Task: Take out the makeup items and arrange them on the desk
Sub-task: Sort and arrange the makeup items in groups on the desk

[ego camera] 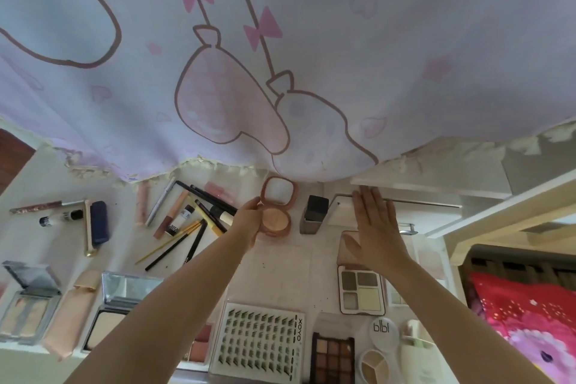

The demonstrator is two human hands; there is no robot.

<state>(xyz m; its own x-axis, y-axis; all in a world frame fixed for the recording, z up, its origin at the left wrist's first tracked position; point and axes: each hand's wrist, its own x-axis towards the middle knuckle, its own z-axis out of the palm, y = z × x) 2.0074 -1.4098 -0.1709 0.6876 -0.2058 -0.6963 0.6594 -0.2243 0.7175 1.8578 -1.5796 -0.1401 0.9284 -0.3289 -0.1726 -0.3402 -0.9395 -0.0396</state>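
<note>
Judging by the spread, well along: desk [290, 271] already crowded from near edge to the curtain [280, 40] at the back; no bag or box in view to show what remains inside; likely only tidying and the last placements left; lash tray [258, 343] at the near edge, long side running away toward the curtain; open eyeshadow palette [361, 291] right of centre, lid hinged away under the right hand [375, 227]; brushes and pencils [187, 224] fanned loosely, tips toward the back; pink compact [276, 207] at back centre, open, mirror tipped up toward the curtain, powder pan nearest; left hand [249, 221] gripping its left rim; right hand flat, fingers spread, holding nothing.
</note>
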